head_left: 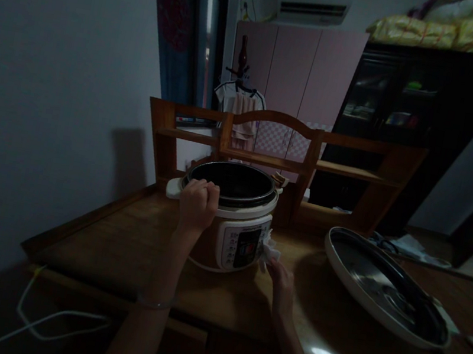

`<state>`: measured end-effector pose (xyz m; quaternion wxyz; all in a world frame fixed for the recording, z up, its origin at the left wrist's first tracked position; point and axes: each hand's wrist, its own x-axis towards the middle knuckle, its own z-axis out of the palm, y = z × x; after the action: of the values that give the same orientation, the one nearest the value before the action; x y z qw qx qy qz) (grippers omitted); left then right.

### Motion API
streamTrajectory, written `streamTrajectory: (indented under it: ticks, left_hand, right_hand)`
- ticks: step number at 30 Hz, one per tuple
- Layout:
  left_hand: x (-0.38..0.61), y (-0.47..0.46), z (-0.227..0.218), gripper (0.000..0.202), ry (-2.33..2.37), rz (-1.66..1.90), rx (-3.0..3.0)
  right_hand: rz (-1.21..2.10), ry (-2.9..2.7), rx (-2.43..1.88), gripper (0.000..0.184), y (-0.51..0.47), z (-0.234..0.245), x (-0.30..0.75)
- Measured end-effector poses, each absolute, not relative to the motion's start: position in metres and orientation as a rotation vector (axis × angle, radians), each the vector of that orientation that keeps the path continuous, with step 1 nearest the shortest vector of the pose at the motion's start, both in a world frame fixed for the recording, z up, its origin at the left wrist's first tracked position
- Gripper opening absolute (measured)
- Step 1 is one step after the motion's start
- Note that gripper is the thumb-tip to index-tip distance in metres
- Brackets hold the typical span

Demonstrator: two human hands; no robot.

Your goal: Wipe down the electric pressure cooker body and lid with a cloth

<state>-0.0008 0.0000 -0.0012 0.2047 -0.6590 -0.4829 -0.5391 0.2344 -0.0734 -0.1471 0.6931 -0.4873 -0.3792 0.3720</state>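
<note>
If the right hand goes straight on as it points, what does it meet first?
Likely the cooker, its side wall beside the control panel: the white cloth in the right hand seems to touch it, though depth is unclear.

Dim room, pink wardrobe [293, 84], window [204, 40]

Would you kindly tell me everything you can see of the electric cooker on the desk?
The cooker stands upright and open on the wooden desk: a white-and-brown body, dark inner pot, side handle, front control panel with a dark display. The left hand grips its rim; the right hand holds a white cloth against its side.
</note>
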Motion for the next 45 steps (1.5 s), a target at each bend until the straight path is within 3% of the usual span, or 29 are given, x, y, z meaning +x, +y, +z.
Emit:
streamTrajectory:
  ticks: [6,15,20,28,37,45]
  left_hand:
    - [-0.001,0.001,-0.001,0.038,-1.328,-1.5,-1.846]
    - [0.0,0.0,-0.001,0.037,-1.326,-1.503,-1.832]
    - [-0.001,0.002,-0.002,0.035,-1.323,-1.519,-1.833]
    - [-0.001,0.001,-0.001,0.036,-1.357,-1.515,-1.848]
    - [-0.001,0.001,-0.001,0.036,-1.34,-1.501,-1.841]
    - [-0.001,0.002,-0.002,0.037,-1.351,-1.477,-1.843]
  right_hand:
    - [0.949,-0.724,-1.006,0.032,-0.073,-0.16,0.225]
    - [0.976,-0.58,-0.969,0.027,-0.1,-0.18,0.181]
    - [1.014,-0.554,-0.99,0.036,-0.119,-0.186,0.153]
    - [0.85,-0.593,-1.111,0.038,-0.134,-0.219,0.123]
    - [1.094,-0.58,-0.814,0.036,-0.143,-0.19,0.111]
    - [1.225,-0.671,-0.814,0.038,-0.146,-0.173,0.11]
